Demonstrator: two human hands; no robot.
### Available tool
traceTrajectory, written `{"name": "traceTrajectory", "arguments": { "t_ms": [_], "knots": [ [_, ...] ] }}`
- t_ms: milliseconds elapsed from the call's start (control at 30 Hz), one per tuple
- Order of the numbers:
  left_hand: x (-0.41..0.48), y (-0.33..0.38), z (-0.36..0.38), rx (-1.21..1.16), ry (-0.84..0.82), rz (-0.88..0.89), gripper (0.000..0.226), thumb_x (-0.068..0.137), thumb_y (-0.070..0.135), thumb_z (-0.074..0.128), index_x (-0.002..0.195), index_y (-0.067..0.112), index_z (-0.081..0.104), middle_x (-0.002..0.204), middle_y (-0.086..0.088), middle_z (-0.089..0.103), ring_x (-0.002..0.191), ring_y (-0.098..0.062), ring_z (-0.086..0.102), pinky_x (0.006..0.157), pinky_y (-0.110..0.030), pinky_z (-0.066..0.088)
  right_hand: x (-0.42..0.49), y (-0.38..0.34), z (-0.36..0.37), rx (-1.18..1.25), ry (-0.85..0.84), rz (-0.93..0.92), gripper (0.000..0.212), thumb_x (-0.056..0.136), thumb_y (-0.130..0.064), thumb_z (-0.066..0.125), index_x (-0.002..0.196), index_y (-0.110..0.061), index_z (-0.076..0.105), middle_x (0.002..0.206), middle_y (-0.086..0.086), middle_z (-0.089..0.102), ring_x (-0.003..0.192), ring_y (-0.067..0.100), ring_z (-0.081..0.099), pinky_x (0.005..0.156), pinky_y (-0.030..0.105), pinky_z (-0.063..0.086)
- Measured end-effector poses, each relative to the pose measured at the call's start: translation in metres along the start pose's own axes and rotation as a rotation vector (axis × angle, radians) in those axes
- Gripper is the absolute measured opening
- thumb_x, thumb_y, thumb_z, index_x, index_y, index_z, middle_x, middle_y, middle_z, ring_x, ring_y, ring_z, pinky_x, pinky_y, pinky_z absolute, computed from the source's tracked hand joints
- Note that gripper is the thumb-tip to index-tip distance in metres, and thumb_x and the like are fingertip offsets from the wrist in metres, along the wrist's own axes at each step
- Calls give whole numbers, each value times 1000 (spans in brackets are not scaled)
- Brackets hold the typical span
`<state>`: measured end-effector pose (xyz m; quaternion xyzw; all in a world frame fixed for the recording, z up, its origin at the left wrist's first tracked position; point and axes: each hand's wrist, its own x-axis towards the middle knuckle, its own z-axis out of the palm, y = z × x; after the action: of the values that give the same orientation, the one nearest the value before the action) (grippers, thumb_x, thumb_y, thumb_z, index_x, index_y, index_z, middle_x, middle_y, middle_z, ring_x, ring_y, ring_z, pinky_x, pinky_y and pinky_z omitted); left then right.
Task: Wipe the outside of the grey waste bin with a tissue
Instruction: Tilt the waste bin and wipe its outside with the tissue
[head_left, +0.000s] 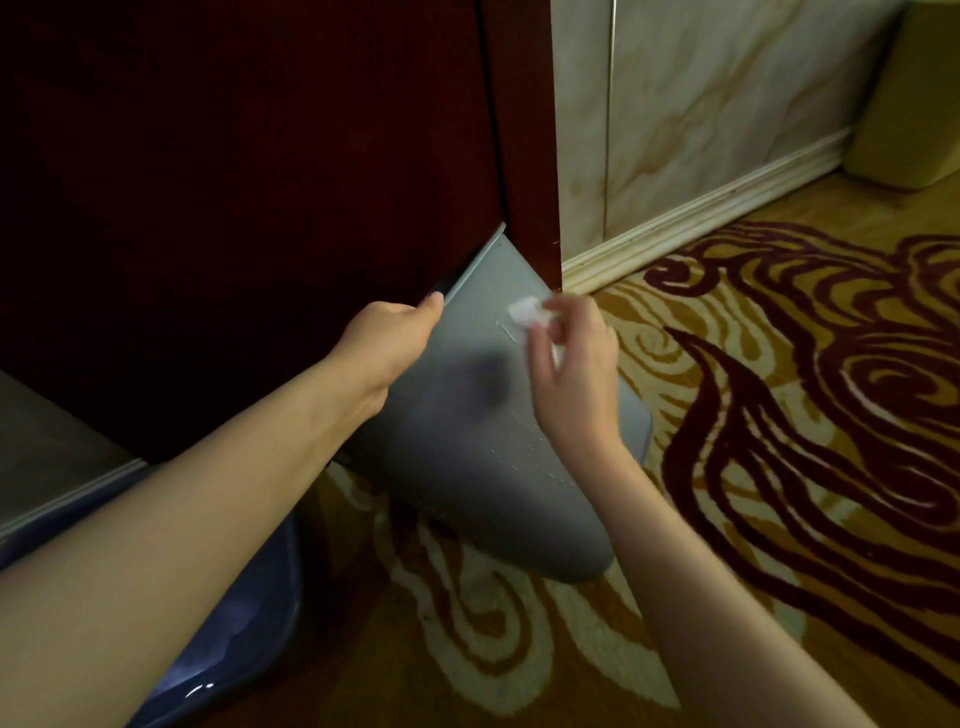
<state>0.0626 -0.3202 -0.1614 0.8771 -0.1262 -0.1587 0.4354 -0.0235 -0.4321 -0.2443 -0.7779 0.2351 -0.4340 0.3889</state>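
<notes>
The grey waste bin (483, 447) is tilted, its top leaning away under the dark wooden furniture and its base resting on the carpet near me. My left hand (387, 345) grips the bin's upper rim on the left side. My right hand (574, 374) pinches a small crumpled white tissue (527, 312) and presses it against the bin's upper outer wall. A dark smudge shows on the bin's side between my hands, and faint whitish streaks run down the wall below the tissue.
Dark red-brown wooden furniture (260, 182) fills the upper left. A marbled wall with a cream skirting board (701, 218) runs to the right. Patterned gold and maroon carpet (779, 415) covers the floor. A bluish glossy object (239, 623) lies under my left forearm. A yellowish block (914, 104) stands top right.
</notes>
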Motion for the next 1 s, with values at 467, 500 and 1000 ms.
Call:
{"name": "traceTrajectory", "arguments": {
  "t_ms": [467, 500, 1000],
  "knots": [
    [0, -5, 0, 74, 39, 48, 55, 92, 51, 40, 100, 5, 68, 103, -11, 71, 96, -24, 65, 91, -43, 50, -47, 64, -29, -49, -599, -244, 11, 94, -15, 48, 103, -16, 54, 107, 1, 47, 99, 17, 45, 86, 30, 40],
    [0, -6, -1, 68, 36, 44, 53, 92, 50, 41, 100, 6, 69, 104, -10, 70, 97, -24, 64, 93, -43, 49, -69, 80, -40, -82, -630, -225, 10, 95, -18, 46, 102, -23, 52, 107, -5, 44, 99, 13, 43, 86, 26, 40],
    [2, -4, 5, 83, -16, 116, 25, 92, 47, 41, 90, 24, 50, 90, -6, 52, 84, -20, 51, 89, -48, 47, 8, 56, -22, -73, -298, -83, 15, 95, -12, 47, 106, -13, 57, 109, 6, 48, 96, 17, 48, 77, 22, 38]
  ]
}}
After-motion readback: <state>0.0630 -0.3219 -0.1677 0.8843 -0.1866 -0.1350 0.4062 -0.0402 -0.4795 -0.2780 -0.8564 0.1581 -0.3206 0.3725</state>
